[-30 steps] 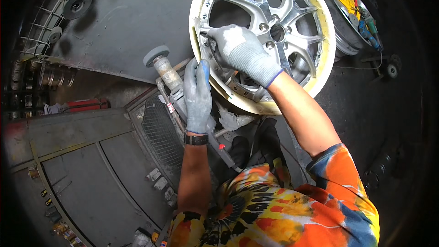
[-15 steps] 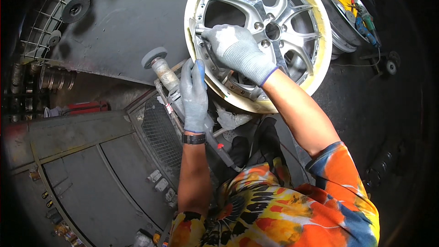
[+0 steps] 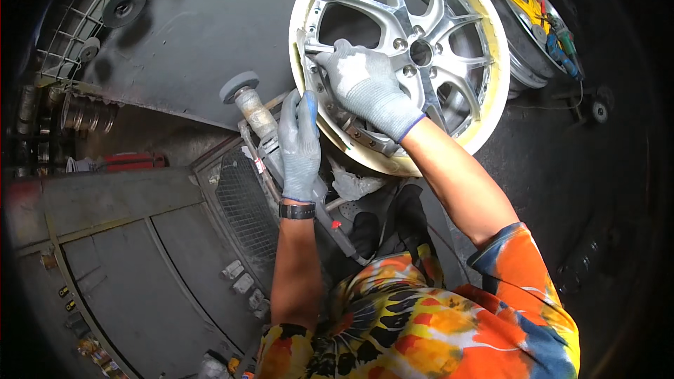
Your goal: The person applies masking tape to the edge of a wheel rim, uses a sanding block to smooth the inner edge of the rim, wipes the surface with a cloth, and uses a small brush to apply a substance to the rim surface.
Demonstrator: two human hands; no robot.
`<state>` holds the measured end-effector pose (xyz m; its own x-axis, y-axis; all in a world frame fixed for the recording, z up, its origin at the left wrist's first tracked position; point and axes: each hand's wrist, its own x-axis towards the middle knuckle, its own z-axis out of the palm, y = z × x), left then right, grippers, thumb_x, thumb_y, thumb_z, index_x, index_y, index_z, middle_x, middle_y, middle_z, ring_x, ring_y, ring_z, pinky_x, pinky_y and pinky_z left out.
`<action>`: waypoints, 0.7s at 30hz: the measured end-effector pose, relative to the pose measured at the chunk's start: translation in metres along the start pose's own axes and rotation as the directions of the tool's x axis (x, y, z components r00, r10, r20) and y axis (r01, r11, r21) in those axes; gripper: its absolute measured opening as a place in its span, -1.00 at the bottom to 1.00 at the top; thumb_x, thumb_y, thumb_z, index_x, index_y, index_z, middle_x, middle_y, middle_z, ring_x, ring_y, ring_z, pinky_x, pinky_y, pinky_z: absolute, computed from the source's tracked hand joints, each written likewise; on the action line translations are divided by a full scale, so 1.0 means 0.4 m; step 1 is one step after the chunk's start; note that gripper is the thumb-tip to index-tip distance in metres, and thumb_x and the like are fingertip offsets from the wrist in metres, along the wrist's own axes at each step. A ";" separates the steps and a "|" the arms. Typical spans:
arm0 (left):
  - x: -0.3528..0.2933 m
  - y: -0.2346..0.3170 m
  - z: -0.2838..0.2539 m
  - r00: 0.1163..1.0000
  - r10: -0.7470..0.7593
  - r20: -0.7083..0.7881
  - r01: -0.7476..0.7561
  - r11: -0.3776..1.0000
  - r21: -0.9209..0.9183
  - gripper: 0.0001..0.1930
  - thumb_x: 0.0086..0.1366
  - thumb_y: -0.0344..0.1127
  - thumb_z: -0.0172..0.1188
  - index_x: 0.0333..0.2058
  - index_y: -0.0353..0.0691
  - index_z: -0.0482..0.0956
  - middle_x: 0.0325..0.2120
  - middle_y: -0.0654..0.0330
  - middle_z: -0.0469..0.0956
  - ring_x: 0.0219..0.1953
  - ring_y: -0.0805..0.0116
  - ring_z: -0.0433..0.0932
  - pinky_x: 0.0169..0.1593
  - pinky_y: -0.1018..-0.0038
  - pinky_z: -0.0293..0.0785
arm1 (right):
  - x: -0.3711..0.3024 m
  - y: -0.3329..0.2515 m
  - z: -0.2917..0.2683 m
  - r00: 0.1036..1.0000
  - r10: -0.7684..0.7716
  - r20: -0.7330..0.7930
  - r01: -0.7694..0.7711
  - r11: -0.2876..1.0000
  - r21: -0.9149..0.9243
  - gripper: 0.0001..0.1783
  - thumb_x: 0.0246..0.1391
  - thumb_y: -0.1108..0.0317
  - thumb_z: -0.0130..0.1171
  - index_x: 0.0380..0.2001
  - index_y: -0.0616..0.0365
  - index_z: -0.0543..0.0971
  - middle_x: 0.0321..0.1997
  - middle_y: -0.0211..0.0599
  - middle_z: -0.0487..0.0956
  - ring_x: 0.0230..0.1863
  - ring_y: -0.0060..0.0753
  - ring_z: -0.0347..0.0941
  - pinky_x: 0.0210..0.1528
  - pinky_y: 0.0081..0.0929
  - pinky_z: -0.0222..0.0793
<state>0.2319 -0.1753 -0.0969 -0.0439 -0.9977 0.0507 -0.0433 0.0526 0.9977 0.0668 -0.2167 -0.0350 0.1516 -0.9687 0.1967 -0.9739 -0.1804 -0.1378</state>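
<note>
Since half a second ago, your right hand point(image 3: 365, 83) has been shifting slightly down the wheel point(image 3: 404, 22), and more of the spoke end point(image 3: 321, 48) is showing above its fingers. The wheel is occupying the upper centre of the view, its face turning up toward you. A yellow band point(image 3: 496, 49) is running around the face just inside the white outer edge.

Your right hand is curling its fingers at the wheel's left edge, next to a thin grey strip point(image 3: 300, 45); you cannot tell whether they are gripping anything. Your left hand point(image 3: 300, 144) is keeping its fingers straight and released, the tips meeting the wheel's lower left edge in view; contact pressure is not showing.

A grinder point(image 3: 256, 110) is passing beneath your left hand, its disc pointing to the upper left. At the right, a second wheel point(image 3: 518, 17) is carrying a yellow item point(image 3: 525, 7) near its upper edge and a green-and-blue tool point(image 3: 562, 41) toward its lower edge.
</note>
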 end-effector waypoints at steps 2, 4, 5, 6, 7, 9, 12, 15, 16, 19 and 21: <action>0.001 0.003 -0.002 1.000 0.002 0.005 -0.002 1.000 0.005 -0.57 0.70 0.10 0.04 0.02 -0.17 0.62 -0.47 0.49 0.30 -0.50 0.72 0.21 -0.45 0.66 0.15 | -0.022 0.000 0.008 0.998 -0.053 -0.040 0.058 0.990 0.125 -0.71 0.38 0.19 0.09 -0.14 -0.05 0.79 -0.11 -0.02 0.68 -0.13 -0.05 0.77 -0.14 0.00 0.69; -0.004 0.015 0.008 1.000 -0.010 -0.003 0.010 1.000 -0.021 -0.56 0.70 0.10 0.04 0.05 -0.18 0.62 -0.46 0.49 0.30 -0.50 0.72 0.21 -0.44 0.66 0.16 | -0.021 -0.006 0.001 0.998 -0.025 -0.064 0.030 0.996 0.084 -0.71 0.37 0.19 0.10 -0.15 -0.03 0.78 -0.12 -0.03 0.67 -0.16 -0.05 0.77 -0.15 0.00 0.69; -0.006 0.022 0.012 1.000 -0.023 -0.004 0.023 0.999 -0.047 -0.55 0.70 0.11 0.04 0.07 -0.20 0.62 -0.46 0.49 0.30 -0.49 0.72 0.21 -0.44 0.66 0.16 | -0.020 -0.011 -0.007 0.996 0.008 -0.090 -0.004 0.999 0.044 -0.72 0.36 0.18 0.10 -0.17 -0.02 0.78 -0.13 -0.05 0.66 -0.18 -0.04 0.76 -0.16 0.01 0.69; -0.007 0.017 0.010 1.000 -0.024 -0.004 0.023 0.999 -0.048 -0.55 0.70 0.11 0.04 0.07 -0.20 0.62 -0.46 0.49 0.30 -0.49 0.72 0.21 -0.44 0.66 0.16 | -0.010 -0.013 -0.009 0.994 0.021 -0.106 -0.016 0.999 0.046 -0.73 0.35 0.19 0.11 -0.16 -0.04 0.78 -0.14 -0.03 0.67 -0.17 -0.05 0.76 -0.16 -0.01 0.68; -0.004 0.013 0.007 1.000 -0.018 -0.002 0.017 0.999 -0.036 -0.54 0.70 0.11 0.04 0.10 -0.21 0.62 -0.46 0.48 0.30 -0.49 0.72 0.20 -0.44 0.66 0.16 | -0.012 -0.014 -0.003 0.994 0.019 -0.106 -0.014 0.999 0.046 -0.73 0.35 0.19 0.11 -0.16 -0.04 0.78 -0.14 -0.03 0.67 -0.17 -0.05 0.76 -0.16 -0.01 0.68; -0.004 0.004 0.002 1.000 -0.012 0.000 0.012 1.000 -0.026 -0.53 0.70 0.11 0.04 0.12 -0.22 0.62 -0.46 0.48 0.30 -0.49 0.72 0.20 -0.44 0.65 0.16 | -0.029 -0.016 0.022 0.994 -0.023 -0.105 0.032 0.996 0.081 -0.73 0.35 0.21 0.12 -0.09 -0.09 0.78 -0.13 -0.03 0.67 -0.16 -0.05 0.76 -0.17 -0.01 0.68; -0.003 0.005 -0.002 1.000 0.004 -0.002 -0.004 1.000 -0.012 -0.53 0.70 0.10 0.04 0.11 -0.22 0.62 -0.46 0.48 0.31 -0.49 0.71 0.19 -0.44 0.64 0.15 | -0.055 -0.028 0.039 0.998 -0.002 -0.065 0.009 0.993 0.118 -0.70 0.35 0.25 0.09 0.01 -0.13 0.73 -0.10 -0.02 0.67 -0.12 -0.05 0.76 -0.15 0.00 0.67; -0.004 0.007 0.007 1.000 0.027 0.009 -0.027 1.000 -0.004 -0.54 0.70 0.10 0.04 0.09 -0.22 0.63 -0.46 0.48 0.32 -0.49 0.71 0.20 -0.44 0.64 0.15 | -0.053 -0.027 0.040 0.997 0.057 -0.060 -0.051 0.993 0.109 -0.66 0.35 0.28 0.07 0.10 -0.12 0.69 -0.09 -0.02 0.67 -0.08 -0.03 0.75 -0.14 0.01 0.66; -0.001 0.004 0.002 1.000 0.029 0.012 -0.029 1.000 0.005 -0.54 0.70 0.10 0.05 0.08 -0.22 0.63 -0.45 0.48 0.32 -0.49 0.71 0.21 -0.45 0.64 0.15 | -0.050 -0.034 0.049 0.997 0.058 -0.041 -0.054 0.994 0.098 -0.61 0.33 0.24 0.14 0.18 -0.15 0.65 -0.06 -0.03 0.66 -0.08 0.01 0.74 -0.08 0.03 0.65; -0.003 0.004 -0.002 1.000 0.002 0.011 -0.002 1.000 0.001 -0.55 0.70 0.10 0.05 0.06 -0.21 0.63 -0.46 0.48 0.32 -0.49 0.71 0.21 -0.45 0.64 0.15 | -0.073 -0.053 0.059 0.997 0.068 -0.043 -0.063 0.993 0.100 -0.57 0.31 0.22 0.20 0.23 -0.15 0.62 -0.03 -0.05 0.65 -0.08 0.05 0.73 -0.07 0.07 0.64; -0.002 0.003 0.002 1.000 -0.026 0.008 0.026 1.000 -0.016 -0.55 0.70 0.10 0.05 0.05 -0.20 0.63 -0.46 0.49 0.32 -0.48 0.71 0.21 -0.45 0.65 0.14 | -0.078 -0.055 0.059 0.995 0.087 0.038 -0.092 0.986 0.140 -0.55 0.32 0.23 0.19 0.26 -0.19 0.60 -0.04 -0.04 0.64 -0.10 0.03 0.74 -0.08 0.11 0.61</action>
<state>0.2312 -0.1742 -0.0958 -0.0511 -0.9984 0.0242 -0.0289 0.0257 0.9993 0.0874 -0.1867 -0.0610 0.0722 -0.9865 0.1468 -0.9503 -0.1127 -0.2902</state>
